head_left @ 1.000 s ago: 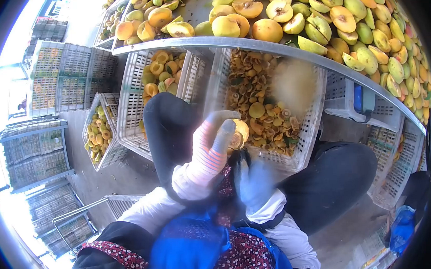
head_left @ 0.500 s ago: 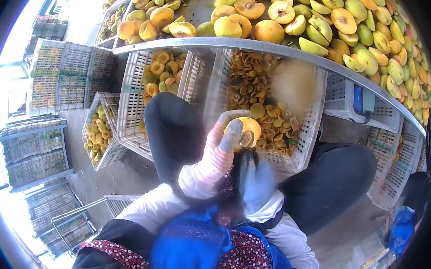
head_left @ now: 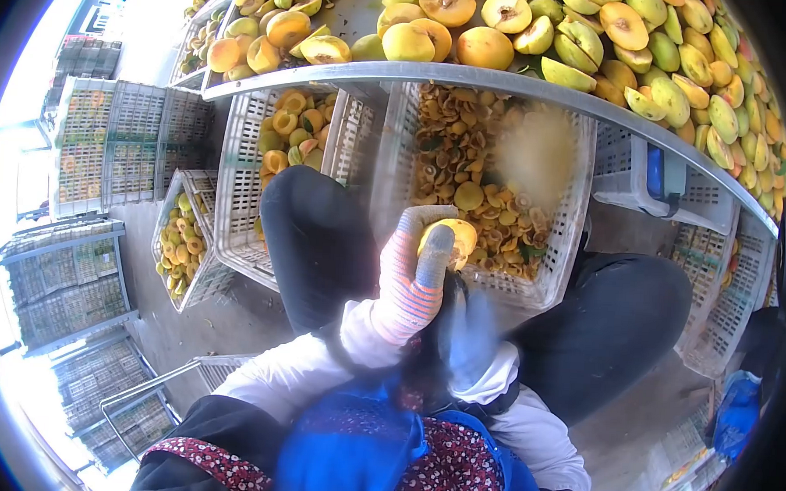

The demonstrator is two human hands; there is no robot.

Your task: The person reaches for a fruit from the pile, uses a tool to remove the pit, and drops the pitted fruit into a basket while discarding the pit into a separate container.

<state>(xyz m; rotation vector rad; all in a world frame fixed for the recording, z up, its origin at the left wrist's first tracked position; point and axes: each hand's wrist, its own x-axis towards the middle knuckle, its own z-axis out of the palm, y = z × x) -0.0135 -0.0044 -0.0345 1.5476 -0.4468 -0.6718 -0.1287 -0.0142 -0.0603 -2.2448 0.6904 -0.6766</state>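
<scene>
Peach half (head_left: 464, 237), bright yellow, is clamped in the left hand (head_left: 407, 277), which has on a striped knit glove with grayish fingertips, thumb laid over the near side of the fruit and fingers wrapped behind it. Right hand (head_left: 474, 337) is just below and to the right of that, in a bluish glove, and honestly it's such a smear of blur that I can't tell if its fingers are apart or gripping something. There's a dark thing (head_left: 455, 294) between the two hands, right under the fruit, too blurry to make out properly. Straight past the left hand is a white slatted crate (head_left: 395, 153) loaded with brownish-yellow fruit scraps (head_left: 444, 173), and the peach sits over its near end. Farther out beyond both hands you've got the metal table edge (head_left: 471, 74), with a big heap of cut peaches (head_left: 626, 29) behind it, green ones and orange ones mixed. Left of the left hand, past a dark-trousered knee (head_left: 310, 233), there's another crate (head_left: 240, 191) with more halves in it, then a smaller crate (head_left: 209, 277) of fruit on the floor. Other knee (head_left: 618, 317) is out to the right of the right hand.
</scene>
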